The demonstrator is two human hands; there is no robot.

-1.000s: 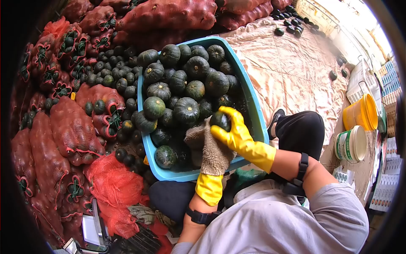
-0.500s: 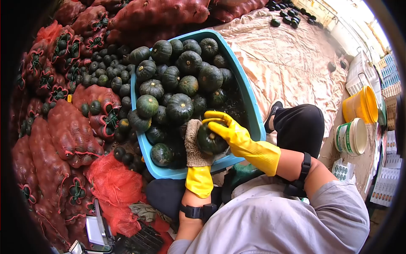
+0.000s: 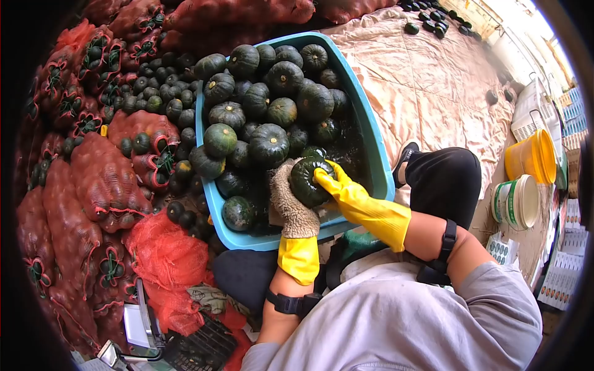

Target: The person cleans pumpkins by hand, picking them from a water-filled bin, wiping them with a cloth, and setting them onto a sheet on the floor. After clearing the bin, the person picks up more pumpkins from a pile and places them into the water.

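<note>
A wet dark green squash (image 3: pixel 307 183) is held between my two hands over the near end of a blue tub (image 3: pixel 209 207). My left hand (image 3: pixel 291 201), in a brown terry mitt over a yellow glove, presses against the squash's left side. On the right side, my right hand (image 3: pixel 337 184) in a yellow rubber glove grips it with thumb and fingers. Many green squashes (image 3: pixel 268 145) are piled in the tub, with dark water showing along its right side. The left fingers are partly hidden by the mitt and the squash.
Red mesh sacks (image 3: pixel 102 179) and loose squashes (image 3: pixel 167 93) lie at the left. A pinkish cloth (image 3: pixel 421 86) covers the floor beyond the tub. A yellow bucket (image 3: pixel 529 157) and a white-green bucket (image 3: pixel 515 203) stand at the right. Empty red netting (image 3: pixel 167 256) lies near the left.
The squash has moved up slightly and turned between my hands. My right fingers have shifted from its top to its right side. The whole view has shifted a little.
</note>
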